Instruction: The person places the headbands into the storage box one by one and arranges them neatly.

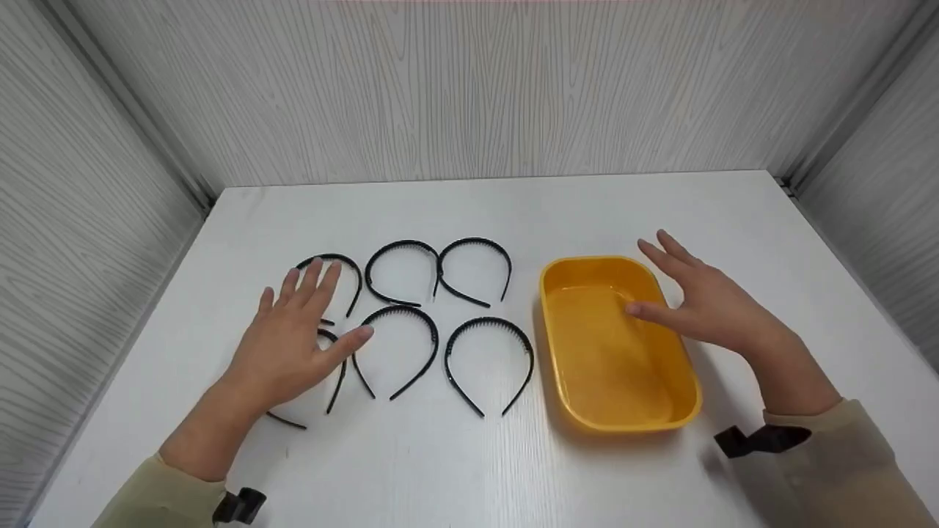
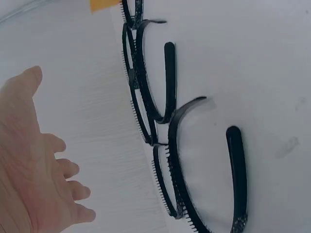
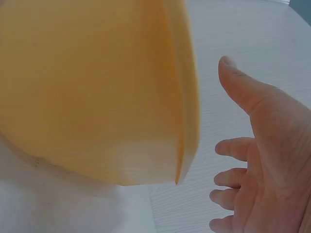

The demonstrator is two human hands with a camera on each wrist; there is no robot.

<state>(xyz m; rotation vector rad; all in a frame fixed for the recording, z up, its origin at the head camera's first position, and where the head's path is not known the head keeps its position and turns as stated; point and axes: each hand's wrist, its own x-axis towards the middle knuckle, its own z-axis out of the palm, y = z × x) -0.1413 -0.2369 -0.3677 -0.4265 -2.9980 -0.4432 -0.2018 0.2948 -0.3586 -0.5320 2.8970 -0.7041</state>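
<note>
Headbands (image 1: pixel 489 320), six, thin and glossy black with fine inner teeth, lying in two loose rows on white tabletop (image 1: pixel 440 469). Just to their right, smooth, round-cornered yellow tray (image 1: pixel 612 352). Above the leftmost pair, left hand (image 1: pixel 290 348), fingers spread wide. Near the tray's right rim, right hand (image 1: pixel 715 301), fingers loosely wide. Beige sleeves (image 1: pixel 843 477), grained pale panels (image 1: pixel 469 88) beyond.

Six black headbands (image 1: pixel 488 321), one yellow tray (image 1: pixel 601 352) — two hands (image 1: pixel 290 352) (image 1: pixel 715 308), two sleeves (image 1: pixel 161 499) (image 1: pixel 843 469), one table (image 1: pixel 411 469)
</note>
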